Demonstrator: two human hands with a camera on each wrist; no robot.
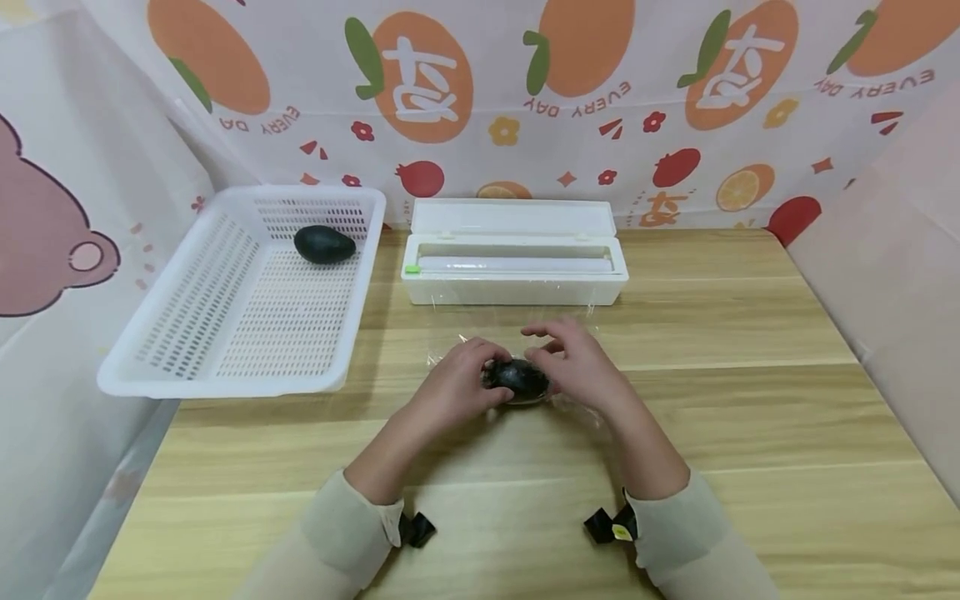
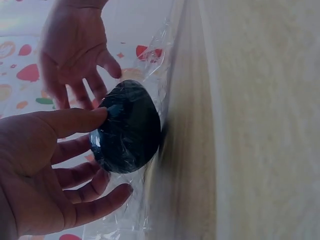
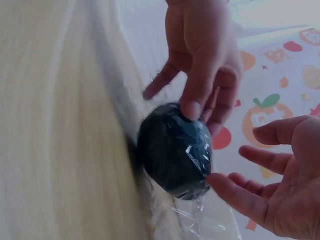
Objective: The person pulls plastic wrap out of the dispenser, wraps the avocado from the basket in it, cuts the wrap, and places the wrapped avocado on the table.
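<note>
White plastic is making up the one basket (image 1: pixel 187 333) sitting on the left side of the wooden table (image 1: pixel 750 400). One dark avocado (image 1: pixel 324 245) is lying in its far corner, with its long side going left to right.

Next, near the middle, the left hand (image 1: pixel 457 385) is touching a second dark avocado (image 1: pixel 517 378). So two avocados are showing in all. This one is lying on the table between the two hands, on one sheet of clear wrap (image 1: pixel 450 354) that is clinging over it. Its long side is going left to right, and I cannot tell which end is the thin one. The left fingers are only a little bent, with the thumb (image 2: pixel 80 120) pressing on the fruit's top and the other fingers spread below it.

Behind the hands, one white wrap box (image 1: pixel 514 260) is sitting with its lid up.

On the right, the right hand (image 1: pixel 577 360) is hovering wide open with loose fingers, one fingertip (image 3: pixel 217 180) just touching the wrapped fruit.
</note>
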